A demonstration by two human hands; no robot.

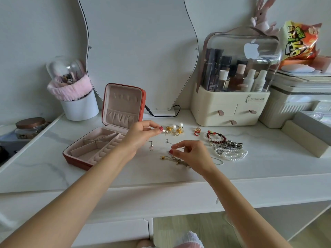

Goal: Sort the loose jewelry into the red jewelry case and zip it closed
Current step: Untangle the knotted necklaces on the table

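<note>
The red jewelry case [78, 161] lies open on the white table, its lid upright and its pink compartments showing nothing inside. A thin silver necklace [159, 141] with a small pendant hangs between my hands, just right of the case. My left hand [141, 135] pinches one end of the chain, and my right hand [191, 153] pinches the other end lower down. Loose pieces lie to the right: pearl earrings [174, 128], red rings [197, 131], a red bead bracelet [215, 136], pearl bracelets [231, 153] and a gold piece [176, 160] under my right hand.
A cream cosmetics organizer [229, 106] stands at the back right, a white brush cup [79, 106] with a pink band at the back left. A curvy mirror [139, 51] leans on the wall, its black cable [161, 114] behind the case. A beige tray [302, 142] sits far right.
</note>
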